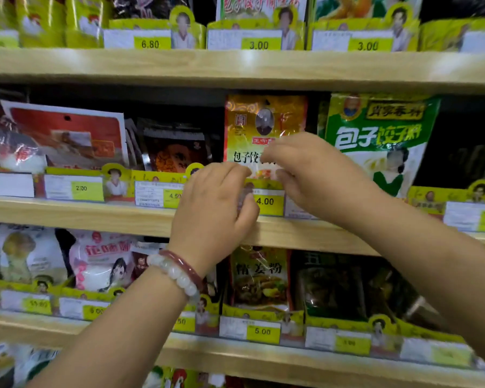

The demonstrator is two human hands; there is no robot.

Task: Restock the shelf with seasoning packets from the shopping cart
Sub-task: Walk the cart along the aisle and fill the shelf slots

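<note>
Left hand [216,203] and right hand [305,175]: fingers curled, pinching lower edge of orange-yellow seasoning packet [265,121], upright in middle shelf [95,214] slot above 4.00 price tag [265,202]; placement nearly done, release pending; cart unseen, remaining stock unknown

Four wooden shelf boards [235,67], two hands [216,203] (one braceleted).

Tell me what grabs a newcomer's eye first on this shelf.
Both hands, left hand and right hand, meet at centre on the orange-and-white seasoning packet standing on the middle shelf above the 4.00 price tag. Just right of it stands a bright green dumpling-seasoning packet.
</note>
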